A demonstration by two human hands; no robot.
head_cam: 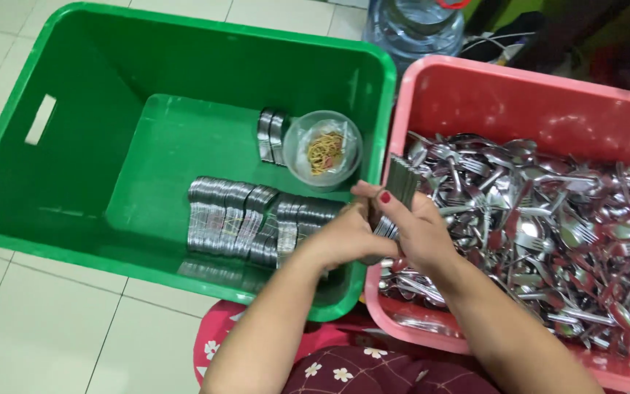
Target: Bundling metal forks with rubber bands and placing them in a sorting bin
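My left hand (340, 237) and my right hand (418, 228) close together around a stack of metal forks (401, 181), held upright over the rims where the two bins meet. The green bin (74, 157) on the left holds a row of bundled cutlery (257, 219) on its floor, two more bundles (271, 136) further back, and a clear plastic bowl (322, 149) of rubber bands. The red bin (519, 98) on the right is filled with several loose forks and spoons (548, 219).
A large clear water bottle (413, 25) stands behind the bins. White floor tiles (38, 321) surround the green bin. My lap in floral fabric (344, 368) is at the bottom edge. Dark clutter and cables (541, 33) sit at the top right.
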